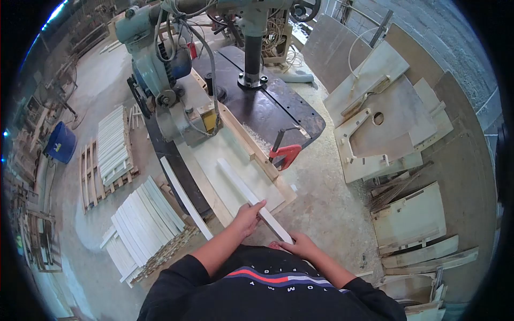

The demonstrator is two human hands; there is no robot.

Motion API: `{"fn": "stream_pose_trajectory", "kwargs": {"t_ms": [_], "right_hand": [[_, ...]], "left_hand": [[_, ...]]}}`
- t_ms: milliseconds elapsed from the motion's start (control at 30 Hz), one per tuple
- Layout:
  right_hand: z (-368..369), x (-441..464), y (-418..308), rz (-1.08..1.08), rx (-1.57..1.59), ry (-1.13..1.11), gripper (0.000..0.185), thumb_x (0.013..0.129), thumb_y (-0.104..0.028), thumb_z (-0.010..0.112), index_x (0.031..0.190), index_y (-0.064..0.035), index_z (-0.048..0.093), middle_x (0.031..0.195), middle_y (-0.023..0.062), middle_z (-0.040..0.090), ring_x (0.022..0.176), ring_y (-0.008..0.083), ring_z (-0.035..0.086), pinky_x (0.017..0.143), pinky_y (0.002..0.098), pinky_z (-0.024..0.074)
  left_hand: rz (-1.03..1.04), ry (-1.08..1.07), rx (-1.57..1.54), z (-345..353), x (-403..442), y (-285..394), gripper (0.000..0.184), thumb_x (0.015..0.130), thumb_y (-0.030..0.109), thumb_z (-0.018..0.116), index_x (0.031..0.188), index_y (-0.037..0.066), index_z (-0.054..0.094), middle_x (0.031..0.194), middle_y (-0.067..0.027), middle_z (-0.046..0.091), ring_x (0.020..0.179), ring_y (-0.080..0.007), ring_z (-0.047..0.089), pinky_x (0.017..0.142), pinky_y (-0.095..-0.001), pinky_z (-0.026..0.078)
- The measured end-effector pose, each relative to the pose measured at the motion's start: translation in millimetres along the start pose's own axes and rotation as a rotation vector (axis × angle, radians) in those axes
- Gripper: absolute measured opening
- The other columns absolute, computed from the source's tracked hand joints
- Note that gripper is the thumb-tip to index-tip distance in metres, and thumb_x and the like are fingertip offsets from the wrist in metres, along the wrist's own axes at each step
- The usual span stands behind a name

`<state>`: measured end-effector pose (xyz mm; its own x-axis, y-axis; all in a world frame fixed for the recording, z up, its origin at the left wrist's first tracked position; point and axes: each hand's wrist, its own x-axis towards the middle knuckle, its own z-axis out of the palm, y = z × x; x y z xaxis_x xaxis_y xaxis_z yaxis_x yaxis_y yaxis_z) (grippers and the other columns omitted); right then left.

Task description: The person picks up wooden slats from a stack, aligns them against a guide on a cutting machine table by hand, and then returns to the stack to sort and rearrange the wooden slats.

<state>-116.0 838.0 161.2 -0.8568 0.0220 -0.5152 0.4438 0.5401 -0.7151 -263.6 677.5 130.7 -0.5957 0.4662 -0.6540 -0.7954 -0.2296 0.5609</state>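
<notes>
A pale wooden strip (239,184) runs from the worktable's board back towards my body, tilted across the view. Around its middle my left hand (248,218) is closed, thumb on top. At its near end my right hand (301,245) grips it, close to my shirt. Beneath the strip's far end lies a pale board (217,160) with a wooden fence (243,140) along its right side. Ahead stands a machine with a grey-green motor head (184,120) over that board. A red clamp (288,156) sits at the fence's right.
Another pale strip (184,195) lies along the table's left side. Stacked strips (144,222) and a second stack (114,144) on a pallet stand at left, near a blue bin (60,143). Wooden panels (393,115) lean along the right wall.
</notes>
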Motion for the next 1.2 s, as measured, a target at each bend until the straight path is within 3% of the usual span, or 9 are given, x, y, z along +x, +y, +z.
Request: {"fn": "stream_pose_trajectory", "kwargs": {"t_ms": [133,200,300,533,767,1067,1133,1167,1200], "right_hand": [[5,13,2,0.047,0.015,0.084,0.045,0.074,-0.039,0.067,0.098,-0.0002,0.063,0.089,0.0199,0.063,0.082,0.0317,0.062,0.072,0.0392,0.0484],[11,24,13,-0.034,-0.063,0.191,0.042,0.073,-0.036,0.069,0.094,-0.0002,0.062,0.087,0.0196,0.062,0.08,0.0326,0.061,0.071,0.0396,0.048],[8,36,6,-0.069,-0.16,0.398,0.039,0.071,-0.034,0.072,0.086,-0.0007,0.059,0.084,0.0181,0.058,0.079,0.0345,0.058,0.069,0.0409,0.0467],[6,66,11,-0.111,-0.265,0.496,0.039,0.07,-0.034,0.073,0.083,-0.0008,0.058,0.084,0.0167,0.056,0.082,0.0332,0.055,0.07,0.0411,0.0447],[8,72,-1,-0.072,-0.265,0.569,0.036,0.071,-0.031,0.071,0.092,-0.0031,0.059,0.091,0.0157,0.056,0.089,0.0332,0.055,0.076,0.0423,0.0454],[4,75,-6,-0.128,-0.076,0.623,0.032,0.074,-0.023,0.068,0.096,-0.0016,0.058,0.092,0.0165,0.056,0.088,0.0326,0.056,0.076,0.0402,0.0455],[3,80,-8,-0.173,-0.109,0.618,0.03,0.075,-0.023,0.066,0.095,-0.002,0.059,0.091,0.0169,0.056,0.088,0.0336,0.056,0.077,0.0411,0.0455],[3,83,-9,-0.218,-0.143,0.612,0.028,0.076,-0.023,0.065,0.094,-0.0025,0.059,0.091,0.0174,0.056,0.088,0.0345,0.055,0.077,0.0419,0.0455],[2,86,-14,-0.219,-0.14,0.613,0.028,0.076,-0.023,0.065,0.094,-0.0025,0.059,0.091,0.0174,0.056,0.088,0.0345,0.055,0.077,0.0419,0.0455]], "left_hand": [[-0.031,0.007,0.207,-32,18,8,0.043,0.085,0.023,0.062,0.117,0.001,0.045,0.114,-0.0108,0.05,0.103,-0.0214,0.05,0.085,-0.0385,0.043],[0.075,0.136,0.158,-36,19,16,0.048,0.086,0.027,0.058,0.123,0.001,0.042,0.124,-0.0129,0.045,0.118,-0.0219,0.043,0.092,-0.0405,0.04],[0.025,0.025,-0.042,-35,27,33,0.046,0.087,0.028,0.055,0.123,0.002,0.042,0.125,-0.0128,0.043,0.123,-0.0227,0.038,0.097,-0.0422,0.037],[0.054,0.035,-0.017,-15,47,57,0.044,0.088,0.032,0.049,0.123,0.008,0.042,0.129,-0.0095,0.039,0.126,-0.0227,0.033,0.099,-0.0518,0.032],[0.076,0.034,-0.074,11,50,68,0.049,0.088,0.034,0.049,0.128,0.008,0.038,0.134,-0.0092,0.037,0.125,-0.0224,0.033,0.102,-0.05,0.031],[0.091,0.093,0.041,3,72,81,0.014,0.087,0.024,0.05,0.09,0.01,0.046,0.092,-0.0051,0.041,0.088,-0.0179,0.046,0.077,-0.0387,0.047],[0.064,0.104,0.112,5,71,87,0.031,0.085,0.015,0.048,0.115,0.008,0.046,0.093,-0.0055,0.043,0.082,-0.0176,0.049,0.068,-0.0342,0.049],[0.065,0.105,0.114,6,70,89,0.031,0.085,0.015,0.048,0.115,0.008,0.046,0.093,-0.0055,0.043,0.082,-0.0176,0.049,0.068,-0.0342,0.049],[0.086,0.122,0.13,8,69,91,0.048,0.083,0.012,0.047,0.129,0.011,0.033,0.093,-0.0057,0.044,0.078,-0.017,0.049,0.064,-0.0325,0.049]]}}
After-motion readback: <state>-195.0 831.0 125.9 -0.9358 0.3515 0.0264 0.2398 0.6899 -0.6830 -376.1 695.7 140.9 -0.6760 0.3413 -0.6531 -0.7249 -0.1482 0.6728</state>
